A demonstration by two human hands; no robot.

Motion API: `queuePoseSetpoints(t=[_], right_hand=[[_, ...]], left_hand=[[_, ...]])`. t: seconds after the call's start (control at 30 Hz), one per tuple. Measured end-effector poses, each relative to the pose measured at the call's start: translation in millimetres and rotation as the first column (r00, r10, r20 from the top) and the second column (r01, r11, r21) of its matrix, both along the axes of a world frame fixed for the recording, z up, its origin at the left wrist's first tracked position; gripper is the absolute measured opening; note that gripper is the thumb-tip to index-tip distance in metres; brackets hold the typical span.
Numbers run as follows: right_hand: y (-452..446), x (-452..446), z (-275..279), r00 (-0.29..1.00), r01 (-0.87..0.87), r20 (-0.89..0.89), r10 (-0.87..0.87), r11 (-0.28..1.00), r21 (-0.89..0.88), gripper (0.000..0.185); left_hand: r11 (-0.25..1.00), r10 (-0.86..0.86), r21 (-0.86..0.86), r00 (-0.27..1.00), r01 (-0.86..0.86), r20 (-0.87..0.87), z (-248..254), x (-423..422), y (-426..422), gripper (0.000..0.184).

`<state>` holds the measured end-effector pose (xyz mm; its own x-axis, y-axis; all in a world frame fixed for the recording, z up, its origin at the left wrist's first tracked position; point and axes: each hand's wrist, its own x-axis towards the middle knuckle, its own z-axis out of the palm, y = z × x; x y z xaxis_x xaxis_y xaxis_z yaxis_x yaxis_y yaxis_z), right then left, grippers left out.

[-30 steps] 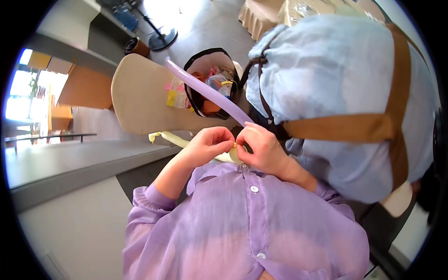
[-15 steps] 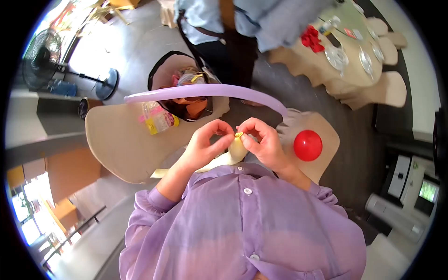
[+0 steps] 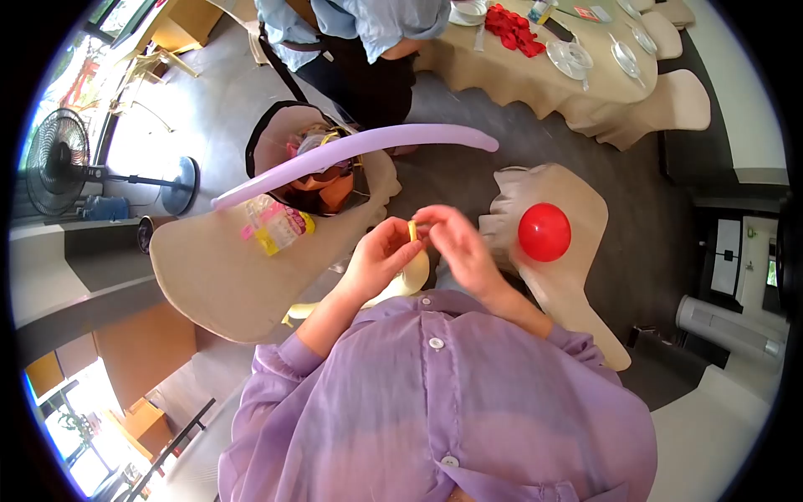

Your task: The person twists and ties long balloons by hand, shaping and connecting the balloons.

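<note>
A pale yellow long balloon (image 3: 411, 278) lies across the front of my purple shirt, its tail (image 3: 303, 311) reaching out to the left. My left hand (image 3: 378, 258) is closed in a pinch on the balloon's yellow neck (image 3: 412, 230), which stands up between thumb and fingers. Close on the other side of the neck is my right hand (image 3: 462, 253), its fingers bent toward it and blurred by motion. Whether they grip the neck, I cannot make out. Beyond both hands a long lilac balloon (image 3: 360, 146) stretches over a chair and a bag.
A red round balloon (image 3: 544, 233) rests on the right chair (image 3: 577, 188). On the left chair (image 3: 209, 268) lies a plastic packet (image 3: 280, 226). Behind stands an open bag (image 3: 266, 142) of colourful items. A person (image 3: 360, 75) stands near a set table (image 3: 535, 92); a fan (image 3: 63, 151) is at left.
My right hand has shifted from a pinch on the balloon's neck to a blurred pose beside it. My left hand keeps hold. The view has turned, and the standing person appears farther left.
</note>
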<state>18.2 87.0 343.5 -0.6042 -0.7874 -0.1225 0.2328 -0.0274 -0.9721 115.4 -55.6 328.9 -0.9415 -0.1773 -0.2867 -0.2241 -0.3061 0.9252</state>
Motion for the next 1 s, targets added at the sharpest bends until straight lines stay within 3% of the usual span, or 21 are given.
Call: queuePoseSetpoints(t=[0.03, 0.1, 0.17, 0.2, 0.23, 0.27, 0.3, 0.37, 0.43, 0.5, 0.53, 0.57, 0.67, 0.73, 0.8, 0.83, 0.9, 0.97, 1.0], right_hand=[[1, 10, -10, 0.997, -0.064, -0.028, 0.065, 0.997, 0.047, 0.036], [4, 28, -34, 0.986, -0.112, 0.127, 0.107, 0.993, 0.035, 0.054], [7, 31, -42, 0.936, -0.145, 0.322, 0.140, 0.989, -0.008, 0.055], [8, 27, -40, 0.933, -0.155, 0.327, 0.148, 0.988, -0.005, 0.055], [6, 17, -34, 0.945, -0.318, 0.129, 0.301, 0.939, 0.135, 0.052], [4, 10, -29, 0.881, -0.434, -0.060, 0.470, 0.851, 0.297, 0.049], [2, 7, -25, 0.873, -0.445, -0.069, 0.483, 0.846, 0.295, 0.049], [-1, 3, -16, 0.927, -0.339, 0.210, 0.312, 0.934, 0.112, 0.037], [1, -6, 2, 0.984, -0.094, 0.147, 0.097, 0.995, -0.025, 0.028], [9, -20, 14, 0.963, 0.055, 0.270, -0.016, 0.989, -0.137, 0.030], [14, -27, 16, 0.967, 0.118, 0.240, -0.085, 0.985, -0.124, 0.032], [16, -33, 21, 0.928, 0.231, 0.330, -0.170, 0.960, -0.156, 0.026], [37, -70, -2, 0.778, 0.509, 0.440, -0.450, 0.860, -0.020, 0.026], [45, -77, 1, 0.717, 0.558, 0.480, -0.505, 0.829, 0.038, 0.024], [45, -78, 1, 0.689, 0.591, 0.476, -0.546, 0.804, 0.067, 0.024], [46, -75, -2, 0.748, 0.560, 0.390, -0.536, 0.826, 0.062, 0.024], [48, -63, -5, 0.855, 0.458, 0.233, -0.464, 0.885, 0.080, 0.021], [48, -44, -26, 0.930, 0.365, -0.037, -0.367, 0.930, -0.053, 0.023], [50, -37, -36, 0.965, 0.251, -0.074, -0.250, 0.968, -0.001, 0.026]], left_hand=[[0.998, 0.040, 0.049, 0.999, -0.041, 0.008, -6, 1, 3, 0.016], [0.972, 0.196, 0.115, 0.977, -0.205, 0.084, -24, 4, 14, 0.006], [0.924, 0.338, 0.160, 0.937, -0.348, 0.088, -18, 6, 17, 0.006], [0.896, 0.373, 0.237, 0.926, -0.374, 0.053, -7, 4, 15, 0.007], [0.863, 0.411, 0.314, 0.911, -0.395, 0.018, 1, -1, 12, 0.007], [0.899, 0.355, 0.286, 0.934, -0.331, -0.034, 0, -2, 3, 0.011], [0.895, 0.370, 0.283, 0.928, -0.344, -0.043, 6, -7, 0, 0.011], [0.932, 0.340, 0.191, 0.928, -0.309, -0.155, 23, -16, -5, 0.025], [0.982, 0.179, 0.103, 0.956, -0.159, -0.231, 24, -16, -8, 0.056], [0.925, -0.146, -0.374, 0.973, 0.071, -0.178, 20, -8, -7, 0.059], [0.909, -0.235, -0.360, 0.972, 0.209, -0.029, 12, -3, -4, 0.054], [0.879, -0.323, -0.328, 0.938, 0.345, 0.121, 5, 1, 1, 0.050], [0.802, -0.410, -0.396, 0.895, 0.446, 0.178, 2, 4, 11, 0.033], [0.814, -0.403, -0.315, 0.865, 0.489, 0.300, -1, 3, 14, 0.025], [0.810, -0.386, -0.358, 0.882, 0.464, 0.270, -2, -6, 14, 0.022], [0.819, -0.355, -0.385, 0.903, 0.424, 0.241, 0, -11, 16, 0.019], [0.858, -0.410, -0.282, 0.903, 0.429, 0.127, -11, -15, 27, 0.015], [0.883, -0.350, -0.266, 0.920, 0.387, 0.175, -16, -19, 37, 0.015], [0.905, -0.315, -0.234, 0.929, 0.356, 0.196, -16, -21, 38, 0.013]])
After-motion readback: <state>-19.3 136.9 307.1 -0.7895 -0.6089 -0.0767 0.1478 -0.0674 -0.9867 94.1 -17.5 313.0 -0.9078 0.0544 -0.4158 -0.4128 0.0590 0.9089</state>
